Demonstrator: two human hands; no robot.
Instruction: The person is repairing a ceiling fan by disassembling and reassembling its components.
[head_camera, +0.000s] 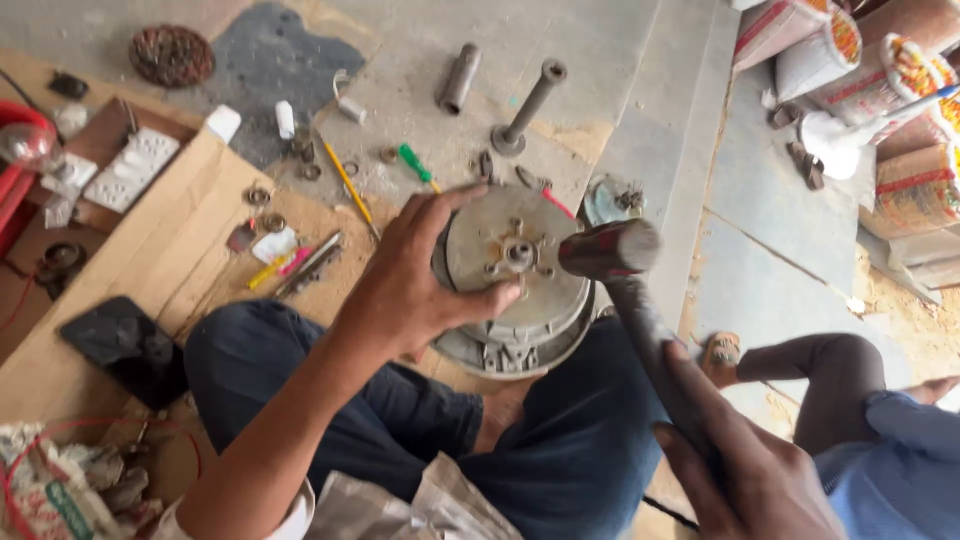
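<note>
At the centre of the frame a round grey metal motor housing (520, 290) rests between the person's knees, which are clad in dark blue trousers. The left hand (415, 275) is spread over the housing's left rim, fingers curled around it, thumb pressing its face. The right hand (745, 475), at the lower right, is closed around the handle of a hammer (615, 255), whose steel head sits just right of the housing's hub. At the upper right lie stacked sacks (900, 110), rounded, white and tan with red and orange printed panels. On the floor above, a metal shaft (530, 105) and a green-handled screwdriver (415, 163) lie well apart. A white switch panel (130, 168) sits at the upper left.
</note>
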